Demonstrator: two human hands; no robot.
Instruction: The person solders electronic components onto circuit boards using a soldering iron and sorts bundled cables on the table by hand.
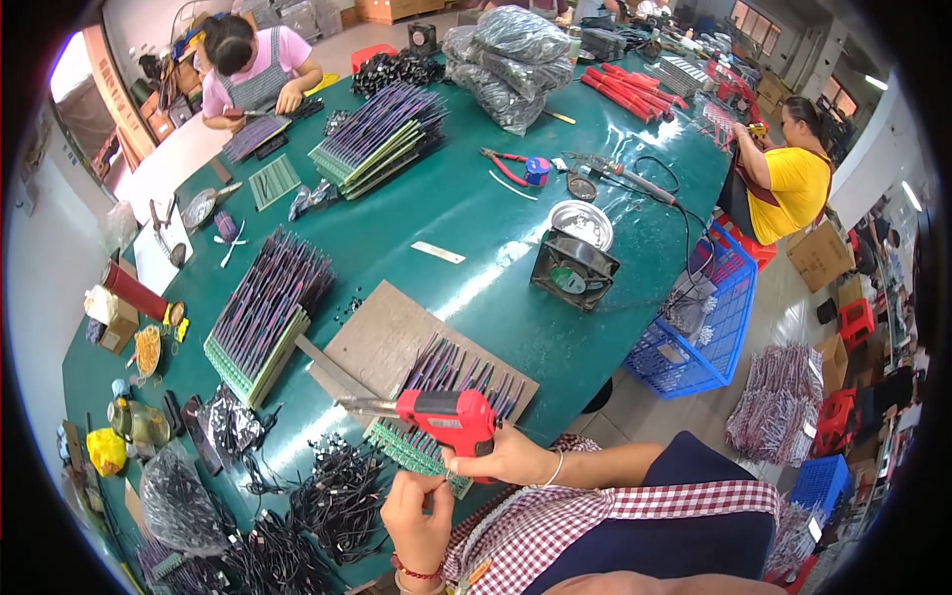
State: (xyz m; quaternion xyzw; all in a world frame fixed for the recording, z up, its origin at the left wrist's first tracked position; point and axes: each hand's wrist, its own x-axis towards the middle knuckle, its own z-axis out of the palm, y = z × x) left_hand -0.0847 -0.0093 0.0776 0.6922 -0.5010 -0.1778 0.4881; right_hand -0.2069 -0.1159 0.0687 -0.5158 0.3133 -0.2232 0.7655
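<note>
My right hand [511, 457] is wrapped round the grip of a red and black soldering gun [451, 415]. Its long metal tip points left over a green circuit board panel [397, 443]. Rows of dark purple wires [466, 369] stand along that panel, which rests on a brown cardboard sheet [372, 332]. Just below the gun, my left hand [416, 516] is closed in a pinch near the panel's front edge. Whatever lies between its fingertips is too small to make out.
Left of the cardboard rises a stack of wired boards [263, 322]. Black cables [337, 501] pile up at the near left. A small fan [575, 268] stands beyond the cardboard, and a blue basket [704, 332] sits off the table's right edge. Two co-workers sit across the table.
</note>
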